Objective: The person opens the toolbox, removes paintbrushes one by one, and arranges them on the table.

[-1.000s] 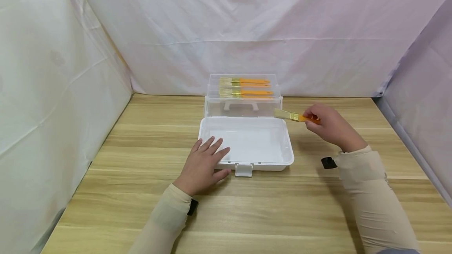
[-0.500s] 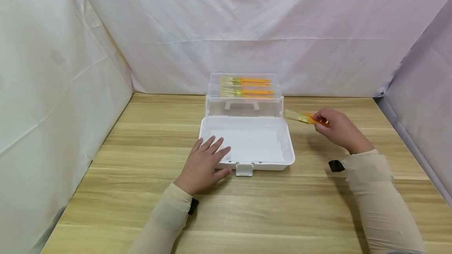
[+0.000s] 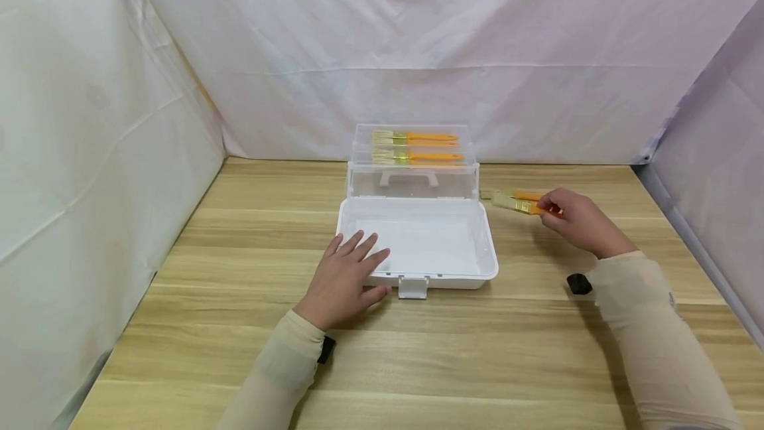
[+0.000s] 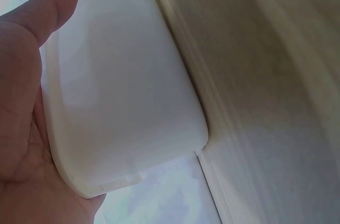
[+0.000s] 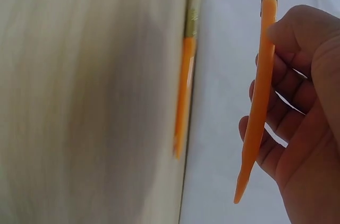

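Note:
A white box (image 3: 430, 241) stands open, its clear lid (image 3: 412, 181) tipped back. My left hand (image 3: 343, 284) lies with spread fingers over the box's front left corner; in the left wrist view the thumb rests along the box wall (image 4: 122, 86). Right of the box, my right hand (image 3: 575, 221) pinches the orange handle of a brush (image 3: 520, 205), bristles to the left. In the right wrist view that brush (image 5: 260, 86) is held off the table by thumb and fingers. Another orange-handled brush (image 5: 184, 91) lies on the table behind it.
Several orange-handled brushes (image 3: 431, 156) show in or through the clear lid behind the box. The wooden table (image 3: 453, 363) is bordered by a white cloth (image 3: 418, 32) at the back and sides. A latch (image 3: 412, 287) hangs at the box front.
My right hand, with the pinched brush, has moved right and slightly toward the front, away from the box; the brush behind it has come into view. My left hand has kept its place.

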Demonstrator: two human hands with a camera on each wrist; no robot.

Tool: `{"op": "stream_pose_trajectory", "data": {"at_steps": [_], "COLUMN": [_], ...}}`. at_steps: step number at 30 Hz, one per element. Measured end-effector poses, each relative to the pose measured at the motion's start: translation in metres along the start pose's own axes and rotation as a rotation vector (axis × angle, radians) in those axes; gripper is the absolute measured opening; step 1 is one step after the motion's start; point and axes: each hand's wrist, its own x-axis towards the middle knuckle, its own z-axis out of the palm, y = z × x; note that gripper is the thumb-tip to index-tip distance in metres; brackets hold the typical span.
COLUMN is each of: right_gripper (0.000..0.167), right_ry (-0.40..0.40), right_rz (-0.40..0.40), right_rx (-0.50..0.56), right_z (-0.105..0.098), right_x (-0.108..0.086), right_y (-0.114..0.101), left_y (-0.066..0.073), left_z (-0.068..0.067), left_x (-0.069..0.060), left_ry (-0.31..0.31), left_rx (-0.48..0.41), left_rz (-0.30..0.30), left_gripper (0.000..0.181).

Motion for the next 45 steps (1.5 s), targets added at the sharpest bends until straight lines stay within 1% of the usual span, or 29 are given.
{"op": "stream_pose_trajectory", "data": {"at_steps": [3,7,10,15,21,27,37,45], "right_gripper": [0.009,0.007,0.006,0.006,0.007,0.007,0.007,0.009], "right_ry": [-0.04,-0.085,-0.105,-0.127,-0.173,-0.195,-0.247,-0.245], "right_rz": [-0.005,-0.005,-0.013,-0.032,-0.027,-0.042,-0.031,-0.018], "right_rx": [-0.022,-0.058,-0.071,-0.078,-0.09,-0.115,-0.103,-0.097], "right_z": [0.001,0.003,0.005,0.01,0.012,0.014,0.018,0.017], "right_x": [0.003,0.005,0.007,0.015,0.024,0.031,0.035,0.035], "right_y": [0.007,0.014,0.019,0.024,0.025,0.025,0.028,0.027], "left_y": [0.0,0.001,0.001,0.001,0.001,0.001,0.0,0.0], "left_z": [0.0,0.001,0.002,0.003,0.003,0.002,0.002,0.003], "left_x": [0.0,0.001,0.001,0.0,0.0,0.0,0.0,0.0], "left_ry": [0.002,0.008,0.013,0.013,0.016,0.018,0.009,-0.001], "left_rx": [0.005,0.014,0.02,0.031,0.035,0.04,0.042,0.042], "left_rz": [0.001,0.017,0.025,0.019,0.02,0.016,0.006,-0.002], "left_gripper": [0.059,0.058,0.057,0.058,0.058,0.057,0.058,0.058]}}
